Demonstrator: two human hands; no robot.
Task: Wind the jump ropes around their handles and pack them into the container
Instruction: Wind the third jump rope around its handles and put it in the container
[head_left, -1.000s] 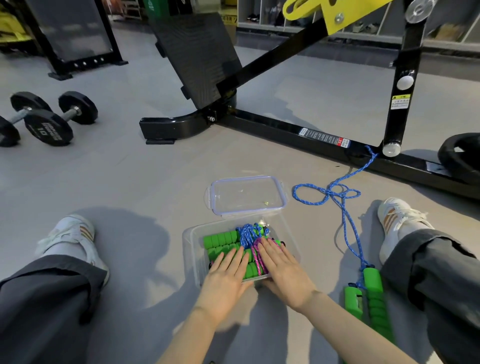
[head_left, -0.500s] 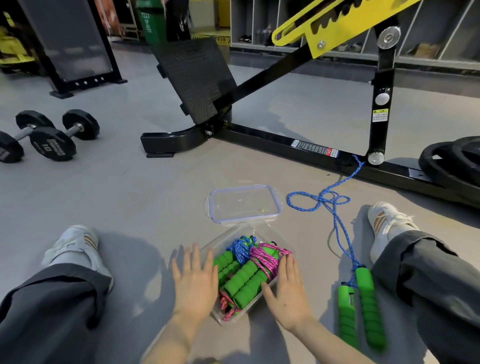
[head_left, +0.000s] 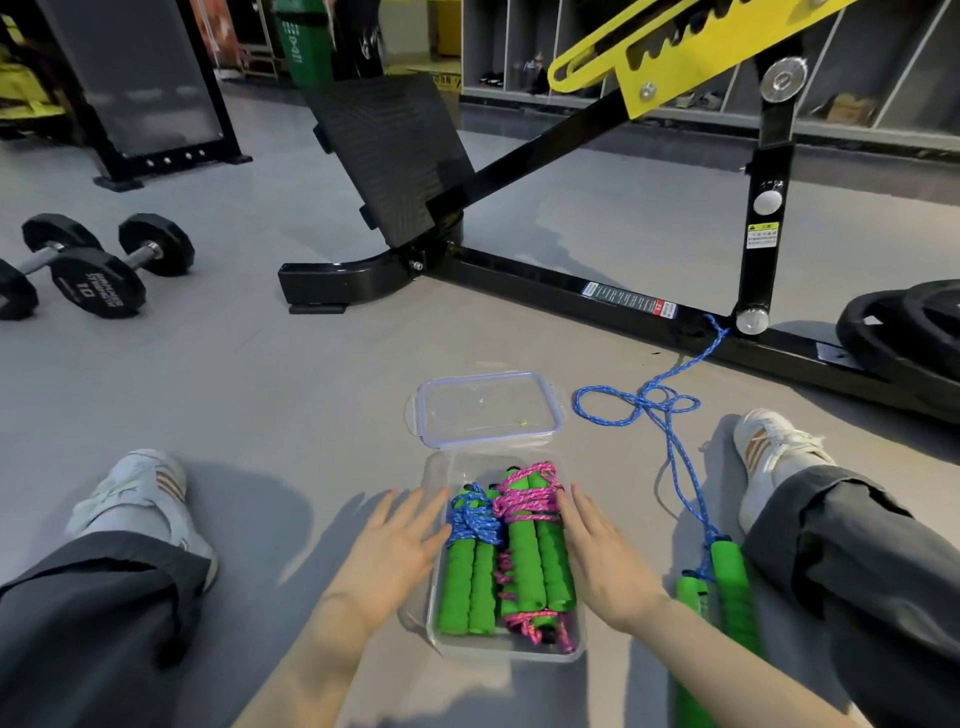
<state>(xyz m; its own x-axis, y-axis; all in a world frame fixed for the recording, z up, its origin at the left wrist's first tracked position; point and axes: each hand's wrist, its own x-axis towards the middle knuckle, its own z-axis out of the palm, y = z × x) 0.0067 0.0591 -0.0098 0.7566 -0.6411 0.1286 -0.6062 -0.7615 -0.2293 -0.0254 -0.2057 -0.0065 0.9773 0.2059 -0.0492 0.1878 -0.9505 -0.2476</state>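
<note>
The clear plastic rectangular container sits on the grey floor between the person's legs, holding a green foam-handled jump rope wound in blue cord beside another wound in pink cord. The left hand and right hand lie against its long sides, fingers straight and slightly spread, gripping nothing. The clear lid with a blue seal lies just beyond it, and a loose blue jump rope with green handles trails on the right.
</note>
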